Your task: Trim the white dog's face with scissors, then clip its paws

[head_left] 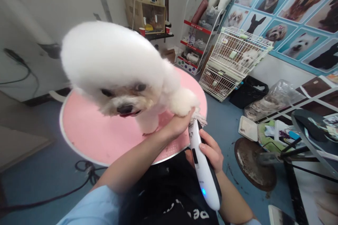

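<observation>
**Paw held, clipper at the toes**

Left hand (179, 125), centre frame, fingers closed around the dog's raised front paw (185, 102) from below. Right hand (212, 152), just lower right of it, fingers wrapped shut on a white clipper (203, 168). The blade end is up and touching the paw fur, and a blue light shows near the lower end.

White fluffy dog (111, 66) fills the upper left and centre, standing on a round pink table (87, 130) with a pale rim. Head is toward the camera.

Blue floor (39, 168) around the table, with a black cable (84, 172) trailing at lower left. Round metal base (253, 165) on the floor at right.

Behind: stacked white wire cages (232, 59) upper right, a shelf rack (195, 42) just left of them, and a black bin (248, 91) and a plastic bag (274, 100) below. Dog-portrait wall (290, 10) at top right.
</observation>
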`<state>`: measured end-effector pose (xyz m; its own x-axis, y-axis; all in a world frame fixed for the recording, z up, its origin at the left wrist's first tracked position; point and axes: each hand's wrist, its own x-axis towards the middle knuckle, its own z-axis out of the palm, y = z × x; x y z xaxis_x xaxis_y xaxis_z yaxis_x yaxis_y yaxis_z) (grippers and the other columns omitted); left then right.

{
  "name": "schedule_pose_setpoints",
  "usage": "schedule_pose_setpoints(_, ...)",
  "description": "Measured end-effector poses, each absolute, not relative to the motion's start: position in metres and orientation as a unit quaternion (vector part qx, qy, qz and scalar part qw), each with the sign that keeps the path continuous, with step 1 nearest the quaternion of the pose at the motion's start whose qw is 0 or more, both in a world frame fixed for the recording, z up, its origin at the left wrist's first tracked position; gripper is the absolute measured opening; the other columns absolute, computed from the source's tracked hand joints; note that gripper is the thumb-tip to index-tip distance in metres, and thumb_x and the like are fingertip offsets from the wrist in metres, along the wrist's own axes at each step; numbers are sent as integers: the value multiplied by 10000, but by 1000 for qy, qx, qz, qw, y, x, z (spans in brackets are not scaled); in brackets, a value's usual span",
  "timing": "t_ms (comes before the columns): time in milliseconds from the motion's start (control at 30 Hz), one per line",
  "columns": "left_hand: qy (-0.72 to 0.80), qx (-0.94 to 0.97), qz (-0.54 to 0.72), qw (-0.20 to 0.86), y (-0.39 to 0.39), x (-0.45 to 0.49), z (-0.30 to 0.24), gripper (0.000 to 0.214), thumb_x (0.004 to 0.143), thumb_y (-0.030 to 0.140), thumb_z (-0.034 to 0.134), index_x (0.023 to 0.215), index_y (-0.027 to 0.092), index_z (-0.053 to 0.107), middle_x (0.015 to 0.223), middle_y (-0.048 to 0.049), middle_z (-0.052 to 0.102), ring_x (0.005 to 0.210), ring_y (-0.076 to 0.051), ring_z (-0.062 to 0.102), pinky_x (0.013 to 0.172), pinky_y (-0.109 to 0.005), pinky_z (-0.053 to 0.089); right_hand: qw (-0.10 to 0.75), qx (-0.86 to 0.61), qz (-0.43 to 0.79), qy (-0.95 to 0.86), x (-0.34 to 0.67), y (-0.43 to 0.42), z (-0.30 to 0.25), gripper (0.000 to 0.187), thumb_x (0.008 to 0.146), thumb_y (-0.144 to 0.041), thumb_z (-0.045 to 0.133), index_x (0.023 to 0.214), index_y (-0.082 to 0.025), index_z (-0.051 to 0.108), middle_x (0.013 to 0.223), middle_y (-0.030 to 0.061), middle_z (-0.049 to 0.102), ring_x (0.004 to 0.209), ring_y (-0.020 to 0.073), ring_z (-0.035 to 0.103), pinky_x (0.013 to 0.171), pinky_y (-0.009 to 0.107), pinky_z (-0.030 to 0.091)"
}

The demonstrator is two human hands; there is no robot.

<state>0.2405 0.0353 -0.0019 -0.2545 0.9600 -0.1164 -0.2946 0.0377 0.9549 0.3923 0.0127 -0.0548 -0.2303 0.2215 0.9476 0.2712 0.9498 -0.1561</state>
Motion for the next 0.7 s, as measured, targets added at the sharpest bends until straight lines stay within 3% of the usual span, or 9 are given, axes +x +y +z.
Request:
schedule_pose_setpoints(133,498,325,605,529,36,240,1,408,815,513,645,950,132,702,1035,-122,760,1215,-257,616,1067,-383,439,595,-148,-28,-789,390,13,-42,437,762,-187,799,1142,-218,585,1360,134,652,1023,222,744,689,317,658)
schedule_pose_setpoints(300,481,272,594,584,38,239,10,380,826,490,641,900,126,720,912,-96,768,1013,-246,696,905,-335,516,549,-123,-9,-827,399,13,-47,295,785,-208,752,1038,-231,603,1308,97,681,957,186,736,682,308,641)
schedule_pose_setpoints(433,458,249,594,613,39,240,14,388,803,474,680,914,105,723,947,-107,766,991,-239,696,871,-314,509,586,-113,-71,-799,408,22,-60,314,754,-133,753,1017,-252,629,1463,57,569,991,170,714,665,278,630)
schedule_pose_setpoints(567,458,246,603,604,38,243,15,384,796,466,694,931,108,721,942,-95,757,966,-223,683,857,-310,492,560,-68,-90,-821,406,37,-57,284,769,-101,722,1013,-229,655,1514,65,517,1017,177,703,685,287,633)
schedule_pose_setpoints(700,467,245,601,601,38,244,15,309,844,430,648,802,128,689,719,-39,681,700,-160,616,745,-296,478,539,-22,-93,-837,406,44,-49,205,797,-64,661,941,-208,639,1588,73,427,1064,182,678,710,302,619)
